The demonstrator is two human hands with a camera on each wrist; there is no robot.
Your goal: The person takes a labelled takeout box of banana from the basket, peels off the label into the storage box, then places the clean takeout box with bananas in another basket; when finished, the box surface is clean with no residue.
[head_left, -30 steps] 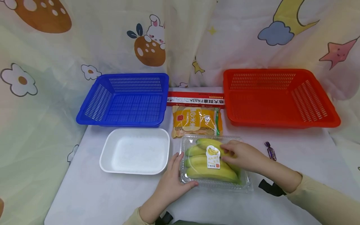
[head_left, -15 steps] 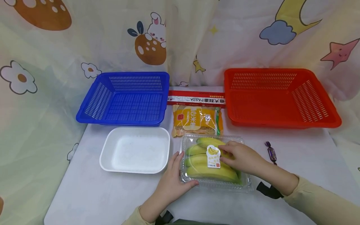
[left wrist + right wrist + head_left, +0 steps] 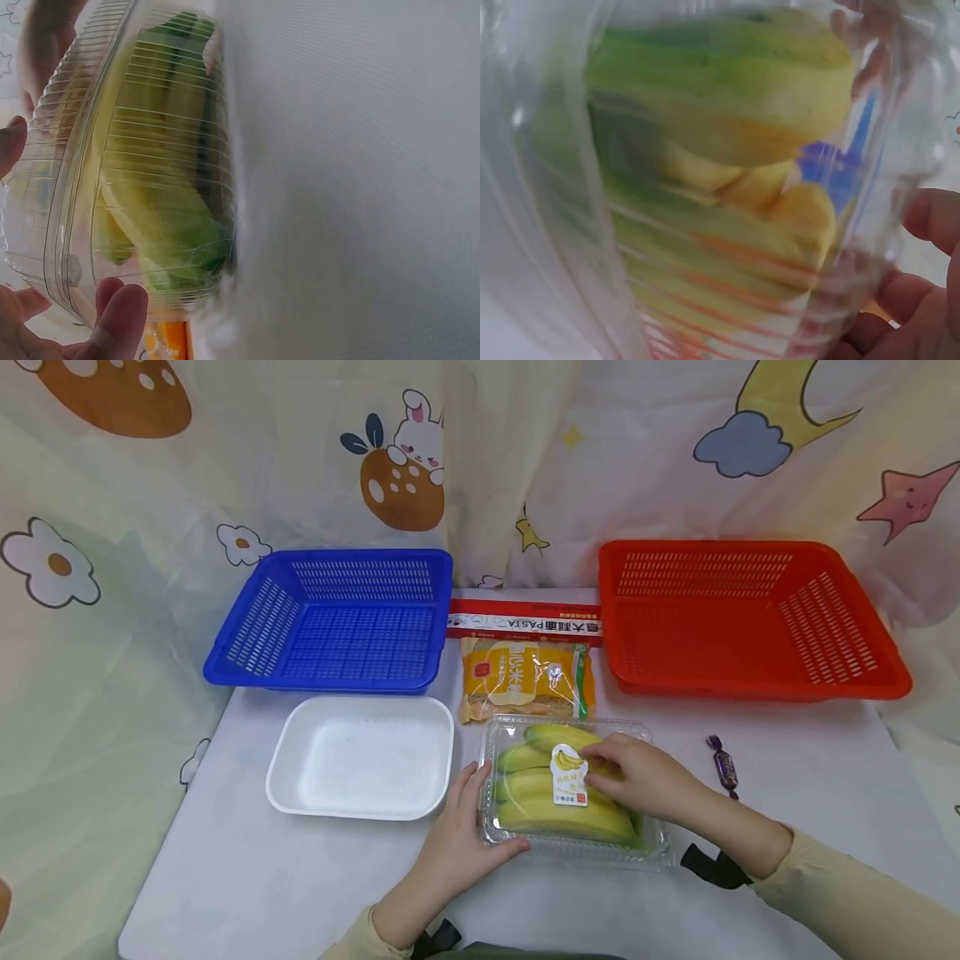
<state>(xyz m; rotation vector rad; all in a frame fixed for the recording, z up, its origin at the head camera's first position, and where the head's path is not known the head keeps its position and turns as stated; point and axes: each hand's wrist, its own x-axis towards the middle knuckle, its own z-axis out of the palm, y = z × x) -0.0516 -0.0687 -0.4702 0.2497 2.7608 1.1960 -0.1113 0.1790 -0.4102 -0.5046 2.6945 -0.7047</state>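
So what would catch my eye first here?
Probably the red basket at the back right and the blue basket at the back left. Nearer, the clear box of bananas draws the eye, the left hand at its left side and the right hand by the label on top.

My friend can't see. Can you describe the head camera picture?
A person's left hand touches a clear plastic box of yellow-green bananas; the right hand is at its white sticker. Behind sit a rectangular blue plastic basket and a rectangular red plastic basket; beside, a shallow white rectangular tray.
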